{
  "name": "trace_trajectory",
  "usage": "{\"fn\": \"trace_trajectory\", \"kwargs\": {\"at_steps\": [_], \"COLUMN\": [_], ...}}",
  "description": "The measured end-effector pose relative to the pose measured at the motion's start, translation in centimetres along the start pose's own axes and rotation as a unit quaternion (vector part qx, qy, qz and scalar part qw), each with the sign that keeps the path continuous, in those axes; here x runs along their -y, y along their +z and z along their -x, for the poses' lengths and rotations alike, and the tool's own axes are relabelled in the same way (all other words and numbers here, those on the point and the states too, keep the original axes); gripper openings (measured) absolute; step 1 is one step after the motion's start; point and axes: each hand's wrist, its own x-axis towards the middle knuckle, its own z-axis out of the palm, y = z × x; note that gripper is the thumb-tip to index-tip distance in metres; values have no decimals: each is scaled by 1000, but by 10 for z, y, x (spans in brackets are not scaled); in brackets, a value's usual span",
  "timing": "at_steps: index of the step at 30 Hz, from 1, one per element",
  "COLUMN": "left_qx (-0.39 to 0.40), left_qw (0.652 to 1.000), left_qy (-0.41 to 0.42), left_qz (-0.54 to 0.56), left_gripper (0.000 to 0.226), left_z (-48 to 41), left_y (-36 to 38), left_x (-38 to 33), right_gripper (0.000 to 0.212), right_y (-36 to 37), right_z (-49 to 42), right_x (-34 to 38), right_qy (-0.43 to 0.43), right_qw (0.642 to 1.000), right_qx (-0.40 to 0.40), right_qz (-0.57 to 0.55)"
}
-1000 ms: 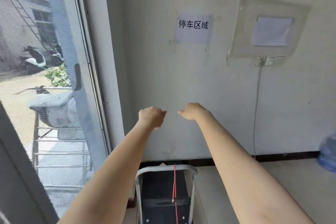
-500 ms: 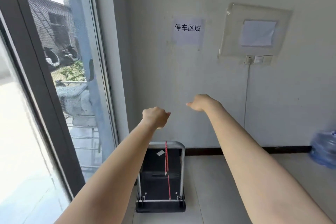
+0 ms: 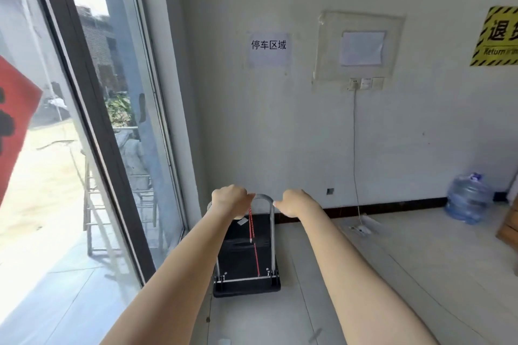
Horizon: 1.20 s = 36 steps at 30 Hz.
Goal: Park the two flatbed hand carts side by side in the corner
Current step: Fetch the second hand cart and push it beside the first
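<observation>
One flatbed hand cart stands in the corner beside the window, with a black deck, an upright silver handle and a red cord hanging from the handle top. My left hand is a closed fist that covers the handle's top left corner. Whether it grips the bar is hidden. My right hand has curled fingers just right of the handle's right upright, with nothing seen in it. No second cart is in view.
A glass door and window frame run along the left. The white wall ahead has a paper sign, a socket and a hanging cable. A blue water jug stands at the right, with a brown box edge beside it.
The view has pulled back from the corner, so the whole cart now shows. My hands, raised in the air in front of the wall before, now sit level with the handle top.
</observation>
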Motion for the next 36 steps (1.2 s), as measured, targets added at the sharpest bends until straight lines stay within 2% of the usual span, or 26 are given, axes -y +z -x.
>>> {"fn": "trace_trajectory", "kwargs": {"at_steps": [3, 9, 11, 16, 21, 24, 31, 36], "left_qx": [2, 38, 47, 55, 53, 48, 48, 68], "left_qw": [1000, 998, 998, 996, 996, 996, 997, 992], "left_qy": [23, 40, 49, 69, 79, 74, 61, 103], "left_qz": [-4, -6, -5, -7, -2, -4, 4, 32], "left_gripper": [35, 52, 53, 51, 49, 48, 43, 51], "left_z": [44, 147, 179, 242, 300, 336, 439, 502], "left_y": [17, 55, 62, 69, 69, 67, 57, 51], "left_x": [-2, -9, -14, -33, -54, -68, -126, -194], "right_gripper": [41, 39, 33, 38, 33, 38, 43, 37], "right_y": [24, 69, 81, 98, 105, 107, 114, 111], "right_z": [43, 145, 180, 251, 309, 344, 444, 529], "right_x": [1, -6, -13, -37, -56, -71, -125, -188], "right_qy": [11, 32, 44, 75, 79, 75, 67, 102], "right_qw": [1000, 999, 998, 996, 996, 996, 997, 994], "right_qx": [-4, 20, 39, 45, 49, 44, 42, 45], "right_qz": [-4, -6, -7, -9, -1, 0, -7, -10]}}
